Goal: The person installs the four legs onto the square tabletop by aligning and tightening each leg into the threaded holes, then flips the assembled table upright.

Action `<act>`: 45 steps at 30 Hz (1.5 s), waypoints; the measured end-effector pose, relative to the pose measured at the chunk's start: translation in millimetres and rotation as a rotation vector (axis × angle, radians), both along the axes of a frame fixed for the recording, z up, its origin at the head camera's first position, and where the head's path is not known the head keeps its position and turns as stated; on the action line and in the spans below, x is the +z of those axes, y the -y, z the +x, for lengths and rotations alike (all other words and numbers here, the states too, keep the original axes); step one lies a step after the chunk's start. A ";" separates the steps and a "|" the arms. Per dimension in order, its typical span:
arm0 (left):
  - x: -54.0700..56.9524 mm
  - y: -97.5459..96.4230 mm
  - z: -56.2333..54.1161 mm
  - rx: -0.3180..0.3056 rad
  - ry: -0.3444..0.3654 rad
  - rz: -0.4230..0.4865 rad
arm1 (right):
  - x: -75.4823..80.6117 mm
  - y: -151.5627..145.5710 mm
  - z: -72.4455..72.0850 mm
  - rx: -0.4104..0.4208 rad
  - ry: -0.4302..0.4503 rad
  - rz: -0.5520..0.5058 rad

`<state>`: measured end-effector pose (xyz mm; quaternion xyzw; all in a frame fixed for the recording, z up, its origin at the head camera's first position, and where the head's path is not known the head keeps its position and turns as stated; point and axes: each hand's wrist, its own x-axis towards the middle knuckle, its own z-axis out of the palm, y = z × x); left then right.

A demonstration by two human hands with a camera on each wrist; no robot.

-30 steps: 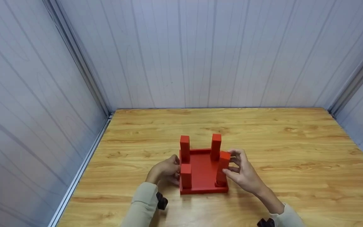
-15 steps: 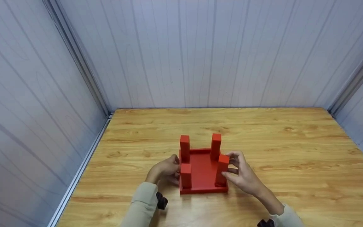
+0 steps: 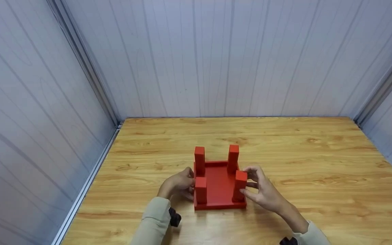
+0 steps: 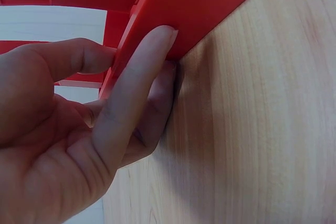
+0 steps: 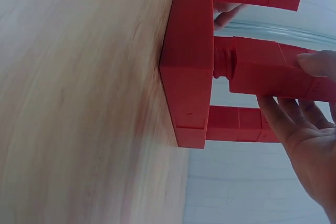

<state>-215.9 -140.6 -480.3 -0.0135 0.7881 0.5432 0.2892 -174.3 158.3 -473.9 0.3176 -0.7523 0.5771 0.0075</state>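
Observation:
A red rimmed panel (image 3: 218,190) lies on the table with a square leg upright at each corner, like a small upturned table. At its left side my left hand (image 3: 179,183) grips the edge, the thumb flat along the outer wall in the left wrist view. My right hand (image 3: 264,192) pinches the near right leg (image 3: 239,187) between thumb and fingers. A ridged round neck (image 5: 223,62) shows between that leg and the panel in the right wrist view. The near left leg (image 3: 201,190), far left leg (image 3: 199,161) and far right leg (image 3: 232,160) stand untouched.
The wood-grain table (image 3: 318,163) stretches out on both sides of the panel. Pale panelled walls (image 3: 213,58) close off the back and both sides, with a metal strip (image 3: 87,190) along the table's left edge.
The near right leg has sunk lower toward the panel and straightened from a slight tilt, the right hand moving down with it. My left hand stays put on the edge.

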 end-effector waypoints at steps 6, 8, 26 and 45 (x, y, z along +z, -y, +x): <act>-1.9 -0.4 -0.2 -0.004 0.002 0.009 | -1.0 0.2 2.2 -0.018 -0.032 -0.002; -2.2 -0.2 -0.2 -0.004 0.005 0.014 | -1.2 0.6 2.5 -0.036 -0.044 0.008; -2.3 0.1 -0.4 -0.003 -0.013 0.010 | 15.8 6.4 9.8 -0.031 -0.068 0.095; -0.5 0.2 1.3 -0.002 -0.009 0.030 | 3.7 0.6 -5.9 0.093 0.202 -0.093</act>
